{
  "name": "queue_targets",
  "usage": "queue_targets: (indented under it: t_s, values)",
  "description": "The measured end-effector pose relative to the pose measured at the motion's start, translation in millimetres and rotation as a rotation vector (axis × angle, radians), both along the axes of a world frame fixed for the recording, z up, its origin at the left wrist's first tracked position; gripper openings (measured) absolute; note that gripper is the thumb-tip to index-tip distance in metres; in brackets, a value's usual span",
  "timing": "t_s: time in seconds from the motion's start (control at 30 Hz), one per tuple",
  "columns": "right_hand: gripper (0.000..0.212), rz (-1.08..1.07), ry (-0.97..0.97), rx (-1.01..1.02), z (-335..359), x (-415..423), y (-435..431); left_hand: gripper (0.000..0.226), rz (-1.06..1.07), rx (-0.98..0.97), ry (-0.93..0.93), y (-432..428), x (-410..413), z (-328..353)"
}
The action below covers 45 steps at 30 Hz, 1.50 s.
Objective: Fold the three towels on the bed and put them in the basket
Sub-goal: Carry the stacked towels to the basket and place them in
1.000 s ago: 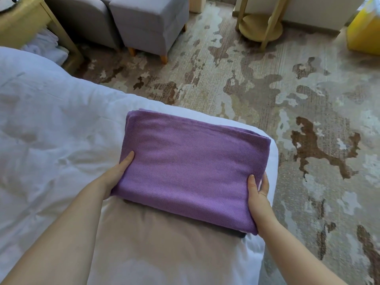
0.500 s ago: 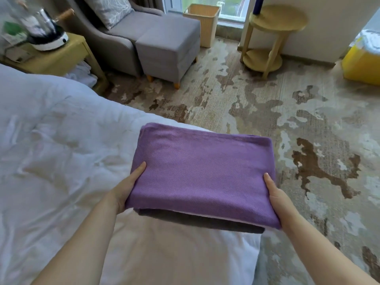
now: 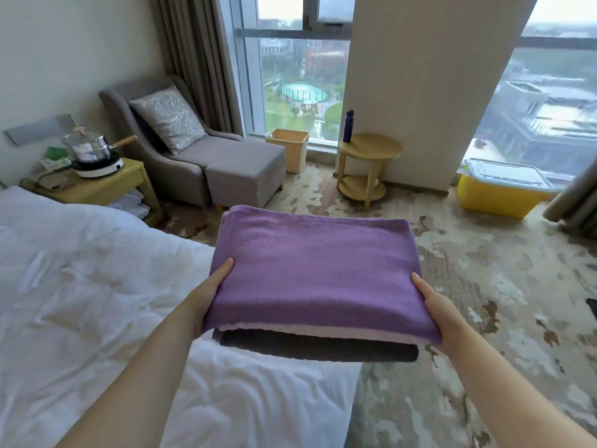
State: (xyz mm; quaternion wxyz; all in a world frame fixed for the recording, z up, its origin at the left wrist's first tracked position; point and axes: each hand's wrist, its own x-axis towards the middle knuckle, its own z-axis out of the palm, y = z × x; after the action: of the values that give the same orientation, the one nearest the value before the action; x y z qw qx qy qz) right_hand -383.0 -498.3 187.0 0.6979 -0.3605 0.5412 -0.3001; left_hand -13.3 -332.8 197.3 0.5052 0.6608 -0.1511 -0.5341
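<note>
I hold a stack of folded towels off the bed. The purple towel (image 3: 316, 273) lies on top, a pale layer (image 3: 310, 331) shows under it, and a dark grey towel (image 3: 316, 349) is at the bottom. My left hand (image 3: 211, 289) grips the stack's left side and my right hand (image 3: 437, 312) grips its right side, fingers underneath. The white bed (image 3: 80, 302) is below and to the left. A tan wicker basket (image 3: 287, 150) stands on the floor by the window, beyond the grey footstool.
A grey armchair (image 3: 155, 140) and footstool (image 3: 245, 176) stand ahead left. A wooden bedside table (image 3: 106, 185) holds a pot and hotplate. A round wooden side table (image 3: 368, 166) and a yellow lidded bin (image 3: 500, 192) sit ahead right. Patterned carpet covers the floor.
The stack has been lifted off the bed corner and now hangs over the bed edge and floor. My view has tilted up, showing the window, chair and basket.
</note>
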Motion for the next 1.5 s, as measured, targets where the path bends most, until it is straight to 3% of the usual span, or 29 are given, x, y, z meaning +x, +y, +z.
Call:
queue_targets:
  t_s: [0.27, 0.6, 0.77, 0.9, 1.3, 1.5]
  values:
    - [0.044, -0.037, 0.021, -0.094, 36, -87, -73, 0.062, -0.013, -0.008, -0.076, -84, -86, 44]
    - [0.048, -0.052, 0.148, -0.188, 56, -217, -245, 0.081, -0.043, -0.075, 0.008, -262, -215, 37]
    - [0.048, -0.035, 0.155, -0.185, 56, -242, -305, 0.066, -0.035, -0.081, -0.024, -319, -240, 42]
    - [0.051, -0.012, 0.124, -0.152, 50, -233, -350, 0.046, 0.004, -0.089, -0.082, -363, -231, 52]
    - [0.064, 0.018, 0.188, -0.202, 44, -99, -557, 0.058, 0.043, -0.141, -0.030, -556, -103, 36]
    - [0.049, 0.004, 0.123, -0.180, 60, -19, -668, 0.071, 0.038, -0.127, -0.050, -667, -21, 62]
